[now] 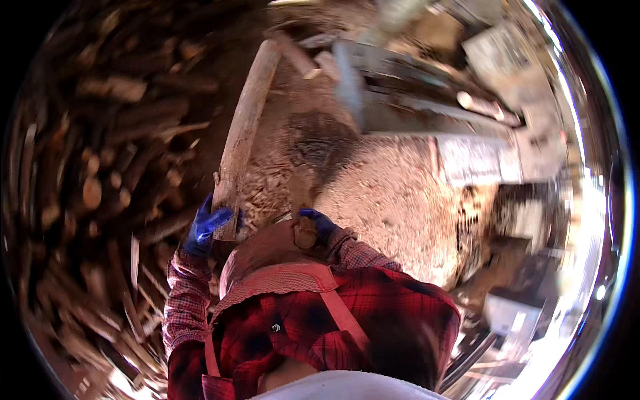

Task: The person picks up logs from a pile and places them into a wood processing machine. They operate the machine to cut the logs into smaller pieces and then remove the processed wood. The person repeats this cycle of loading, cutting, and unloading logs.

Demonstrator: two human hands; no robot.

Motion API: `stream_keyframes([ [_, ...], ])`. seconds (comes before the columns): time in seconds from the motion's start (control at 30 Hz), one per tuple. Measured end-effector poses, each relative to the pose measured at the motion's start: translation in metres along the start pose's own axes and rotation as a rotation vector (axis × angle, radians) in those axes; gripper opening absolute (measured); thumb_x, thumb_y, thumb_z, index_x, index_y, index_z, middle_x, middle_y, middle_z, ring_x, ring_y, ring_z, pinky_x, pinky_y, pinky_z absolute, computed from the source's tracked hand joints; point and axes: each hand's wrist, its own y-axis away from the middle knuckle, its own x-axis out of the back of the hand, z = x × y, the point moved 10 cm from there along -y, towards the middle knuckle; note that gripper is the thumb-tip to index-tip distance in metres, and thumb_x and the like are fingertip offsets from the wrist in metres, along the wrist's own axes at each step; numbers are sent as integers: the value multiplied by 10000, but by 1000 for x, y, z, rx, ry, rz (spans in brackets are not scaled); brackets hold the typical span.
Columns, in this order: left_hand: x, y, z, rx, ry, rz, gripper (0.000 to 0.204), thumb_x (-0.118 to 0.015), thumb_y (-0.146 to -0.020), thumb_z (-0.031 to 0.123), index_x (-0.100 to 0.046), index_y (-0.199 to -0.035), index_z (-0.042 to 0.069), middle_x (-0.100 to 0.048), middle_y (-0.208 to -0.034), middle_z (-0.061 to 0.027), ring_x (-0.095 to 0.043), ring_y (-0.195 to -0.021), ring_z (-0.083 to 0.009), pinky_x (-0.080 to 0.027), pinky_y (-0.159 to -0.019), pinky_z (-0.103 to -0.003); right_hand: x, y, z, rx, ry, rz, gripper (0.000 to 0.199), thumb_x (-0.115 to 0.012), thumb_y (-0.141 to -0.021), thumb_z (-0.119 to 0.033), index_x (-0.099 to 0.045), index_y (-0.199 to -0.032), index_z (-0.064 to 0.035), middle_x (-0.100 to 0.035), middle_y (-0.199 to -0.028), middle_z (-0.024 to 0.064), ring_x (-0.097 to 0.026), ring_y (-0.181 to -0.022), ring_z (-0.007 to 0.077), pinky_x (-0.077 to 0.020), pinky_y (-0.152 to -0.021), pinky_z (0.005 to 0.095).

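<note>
My left hand (pixel 207 227), in a blue glove, is wrapped round the near end of a long, straight log (pixel 245 123). This log points away from me, its far end up near the top of the view. By my apron, my right hand (pixel 323 225), gloved in blue too, curls round the near end of a second log (pixel 305 235). That log's cut face is turned toward me, and its far part blends into the wood chips. Most of the right hand's fingers are hidden behind it.
A large heap of logs and split wood (pixel 113 167) fills the left side. Wood chips (pixel 393 180) cover the floor ahead. A grey metal machine (pixel 413 107) stands at the far right with a log piece (pixel 487 107) on it. Short logs (pixel 297 57) lie beyond the long log.
</note>
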Motion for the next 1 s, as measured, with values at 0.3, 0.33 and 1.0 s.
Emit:
stream_keyframes([
  [0.3,-362,-231,69,-683,-878,-506,570,-665,-859,123,-387,-1341,-4,-548,-1177,-89,-526,-1048,-152,-454,-886,-306,238,261,-211,935,-537,582,387,-585,-884,-336,-594,-1126,-35,-640,-1030,90,-613,-937,257,-503,-834,396],
  [0.33,-398,-259,66,-733,-851,-560,579,-679,-849,149,-397,-1335,9,-551,-1188,-112,-539,-1061,-186,-458,-886,-320,237,304,-239,1088,-426,644,395,-559,-897,-332,-595,-1142,-24,-647,-1053,102,-611,-976,259,-486,-895,385],
  [1.0,-568,-473,-112,-901,-2224,-458,710,-601,-797,331,-303,-1409,128,-540,-1176,-196,-573,-1029,-348,-453,-854,-480,209,344,-518,757,1093,1445,903,-789,-622,-317,-326,-1312,37,-597,-1084,230,-624,-952,337,-517,-782,403],
])
